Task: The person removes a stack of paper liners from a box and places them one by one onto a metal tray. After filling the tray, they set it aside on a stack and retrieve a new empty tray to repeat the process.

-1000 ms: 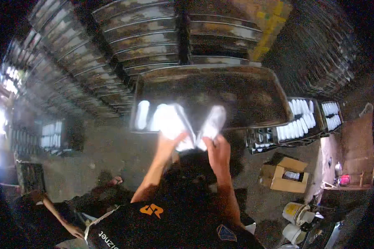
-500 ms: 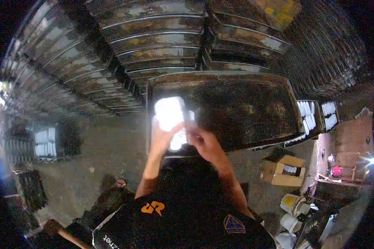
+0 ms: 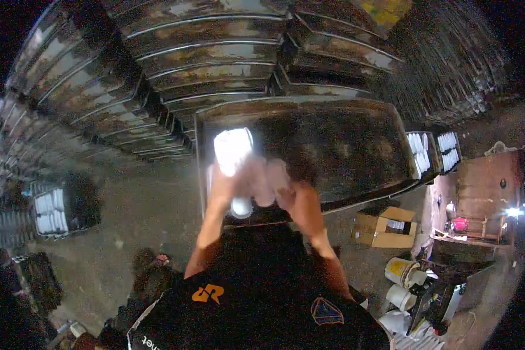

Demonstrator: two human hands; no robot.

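- Reaching forward with both forearms, elbows bent and tucked in near the black shirt (image 3: 256,303).
- Left hand (image 3: 226,185) curling up around a bright white piece (image 3: 233,149), fingers clamped on its lower end, piece glaring and blurred.
- Right hand (image 3: 286,185) pressing in just beside the left, knuckles up, fingers folded together on more white material (image 3: 242,205) hanging below; exact grip too blurred to tell.
- Holding the white piece over the near left part of a dark rusty tray (image 3: 344,146).
- Standing before stacked trays (image 3: 210,52) at the far side.
- Sitting near right on the floor: cardboard box (image 3: 382,227), white buckets (image 3: 402,280).
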